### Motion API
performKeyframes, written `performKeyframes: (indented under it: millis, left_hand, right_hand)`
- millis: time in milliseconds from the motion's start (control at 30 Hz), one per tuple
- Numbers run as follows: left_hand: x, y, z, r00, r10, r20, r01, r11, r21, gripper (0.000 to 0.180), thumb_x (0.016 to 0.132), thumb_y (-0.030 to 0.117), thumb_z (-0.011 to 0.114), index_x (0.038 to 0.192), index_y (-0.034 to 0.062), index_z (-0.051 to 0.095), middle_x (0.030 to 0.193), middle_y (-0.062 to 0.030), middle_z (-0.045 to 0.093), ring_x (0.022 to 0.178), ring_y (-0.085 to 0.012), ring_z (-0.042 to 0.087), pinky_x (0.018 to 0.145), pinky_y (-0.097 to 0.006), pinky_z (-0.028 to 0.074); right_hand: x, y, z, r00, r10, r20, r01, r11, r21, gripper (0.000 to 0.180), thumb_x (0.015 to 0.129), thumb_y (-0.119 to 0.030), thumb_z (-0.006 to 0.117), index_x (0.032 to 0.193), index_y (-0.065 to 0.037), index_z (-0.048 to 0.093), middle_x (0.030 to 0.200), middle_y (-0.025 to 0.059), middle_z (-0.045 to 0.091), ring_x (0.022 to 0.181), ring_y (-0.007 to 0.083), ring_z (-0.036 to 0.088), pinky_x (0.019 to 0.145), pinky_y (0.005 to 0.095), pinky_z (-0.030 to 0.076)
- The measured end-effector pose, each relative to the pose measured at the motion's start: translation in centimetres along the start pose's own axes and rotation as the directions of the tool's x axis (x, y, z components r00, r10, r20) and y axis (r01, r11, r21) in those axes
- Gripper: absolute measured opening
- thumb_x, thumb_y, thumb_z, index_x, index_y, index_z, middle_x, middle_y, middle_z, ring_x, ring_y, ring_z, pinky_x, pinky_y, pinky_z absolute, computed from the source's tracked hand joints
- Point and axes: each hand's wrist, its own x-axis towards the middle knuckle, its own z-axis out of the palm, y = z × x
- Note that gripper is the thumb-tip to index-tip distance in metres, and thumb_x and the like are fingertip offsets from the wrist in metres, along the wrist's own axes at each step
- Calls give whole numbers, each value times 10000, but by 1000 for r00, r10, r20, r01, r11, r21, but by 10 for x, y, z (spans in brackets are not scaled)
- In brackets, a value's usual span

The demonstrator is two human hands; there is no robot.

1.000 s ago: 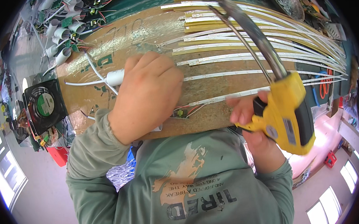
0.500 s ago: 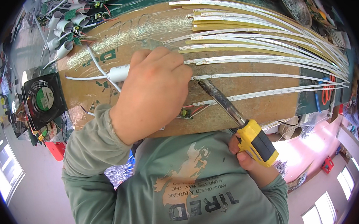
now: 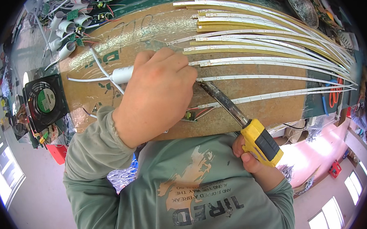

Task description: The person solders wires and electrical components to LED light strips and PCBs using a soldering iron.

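A worker's left hand [image 3: 155, 95] curls over the middle of a brown board [image 3: 266, 112] on a green bench [image 3: 152, 3], its fingers tucked out of sight, so what they grasp cannot be told. A white tube [image 3: 122, 75] trailing white cords [image 3: 86, 80] juts from under that hand toward the board's left end. Just off the board's near edge, the right hand [image 3: 251, 163] has its fingers wrapped around a yellow soldering gun [image 3: 262, 143], whose dark tip angles over the board to the left hand, near the end of a white strip [image 3: 231, 77]. Other strips [image 3: 249, 17] fan across the board's right half; a small circuit [image 3: 190, 115] lies by its near edge. A black fan [image 3: 46, 101] sits at the board's left end, and a heap of tubes [image 3: 66, 26] lies at its far left corner.
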Motion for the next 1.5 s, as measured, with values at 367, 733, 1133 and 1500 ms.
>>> performKeyframes:
  millis: [367,733,1133,1500]
  left_hand:
    - [6,0,0,999,37,-7,-37,999,-9,59,778,80,697,814,69,652,877,-57,616,893,-291,582,798,-417,441]
    - [3,4,0,1000,-30,4,31,999,-39,37,785,64,676,791,58,641,839,-95,601,885,-333,583,792,-450,437]
    - [3,4,0,999,-43,24,43,999,1,50,799,88,686,825,72,646,870,-70,592,891,-308,572,763,-426,452]
    - [1,2,0,998,-47,44,47,999,-4,64,807,81,681,852,63,639,897,-88,594,902,-320,575,773,-427,478]
  right_hand:
    - [3,-15,-11,1000,3,-9,0,949,316,789,849,-498,814,1406,-61,467,779,-10,518,631,141,492,552,294,414]
    - [90,-72,-95,666,-351,-658,505,861,52,596,970,-314,686,1424,-10,445,751,20,498,622,124,479,557,298,420]
    - [116,-62,-43,897,-217,-385,344,889,301,659,961,-343,687,1446,-2,399,841,42,546,717,163,549,784,428,511]
    - [118,-52,-20,931,-281,-233,333,915,226,716,930,-382,737,1478,-53,414,899,32,579,826,193,610,1103,646,371]
